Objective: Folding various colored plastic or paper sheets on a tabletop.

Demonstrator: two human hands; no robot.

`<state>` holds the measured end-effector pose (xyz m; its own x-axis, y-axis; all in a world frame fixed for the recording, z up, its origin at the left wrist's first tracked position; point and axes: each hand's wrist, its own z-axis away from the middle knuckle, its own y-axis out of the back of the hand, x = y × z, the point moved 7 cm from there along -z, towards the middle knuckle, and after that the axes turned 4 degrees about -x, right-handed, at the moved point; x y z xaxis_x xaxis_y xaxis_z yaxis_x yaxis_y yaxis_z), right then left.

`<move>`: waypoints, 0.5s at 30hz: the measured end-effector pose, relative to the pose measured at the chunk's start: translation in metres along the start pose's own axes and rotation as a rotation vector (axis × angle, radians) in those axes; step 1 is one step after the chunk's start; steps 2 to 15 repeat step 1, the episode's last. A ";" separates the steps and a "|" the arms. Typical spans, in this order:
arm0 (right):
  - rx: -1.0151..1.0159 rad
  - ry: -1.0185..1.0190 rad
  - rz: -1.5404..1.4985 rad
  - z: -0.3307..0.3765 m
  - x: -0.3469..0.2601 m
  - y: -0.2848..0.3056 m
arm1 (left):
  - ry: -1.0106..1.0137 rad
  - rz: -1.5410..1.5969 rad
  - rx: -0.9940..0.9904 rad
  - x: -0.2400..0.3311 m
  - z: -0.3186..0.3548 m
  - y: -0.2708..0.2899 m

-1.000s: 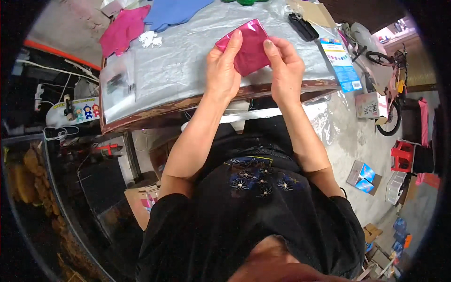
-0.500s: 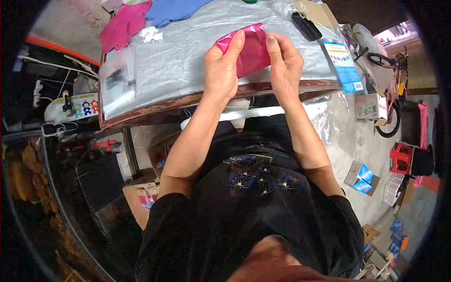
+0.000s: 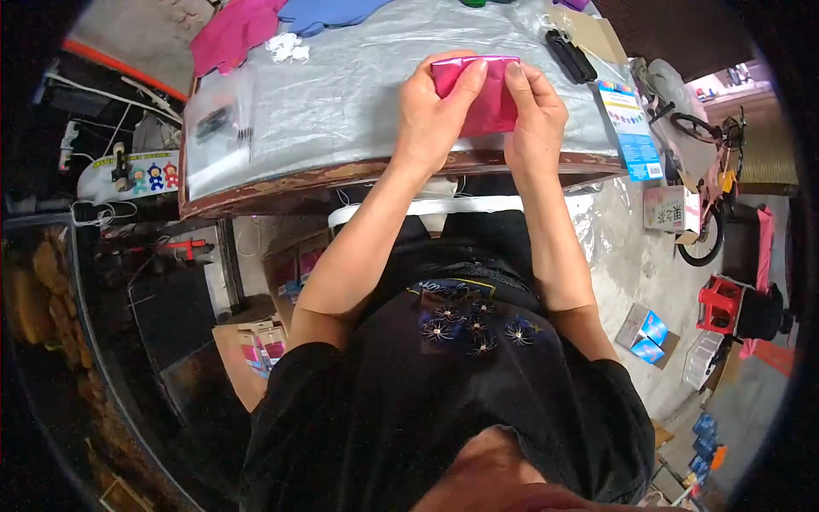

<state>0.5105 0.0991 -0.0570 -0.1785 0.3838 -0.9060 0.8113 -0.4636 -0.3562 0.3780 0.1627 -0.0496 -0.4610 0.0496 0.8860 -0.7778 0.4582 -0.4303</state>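
A shiny pink foil packet [image 3: 488, 107] is held up over the near part of the table. My left hand [image 3: 431, 111] grips its left side, thumb lying across the front near the top edge. On the other side my right hand [image 3: 536, 115] pinches it, with its thumb close to the upper right corner. Both hands are closed on the packet, and most of the fingers are hidden behind it. What the packet contains, if anything, does not show.
A silvery sheet covers the table [image 3: 333, 94]. Toward its far left lie pink cloth [image 3: 230, 38], blue cloth [image 3: 328, 13] and a white bundle [image 3: 287, 49]. A clear bag [image 3: 217, 124] is at the left, black straps [image 3: 570, 55] and a blue-white card package [image 3: 631, 128] at the right.
The packet has turned from a tilt to nearly level, its top edge now straight. Both hands have shifted slightly right in the picture, the thumbs closer together. The whole view has shifted slightly.
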 end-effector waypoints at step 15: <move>0.033 -0.009 -0.002 0.000 0.002 0.001 | -0.001 0.001 0.001 -0.001 0.000 0.000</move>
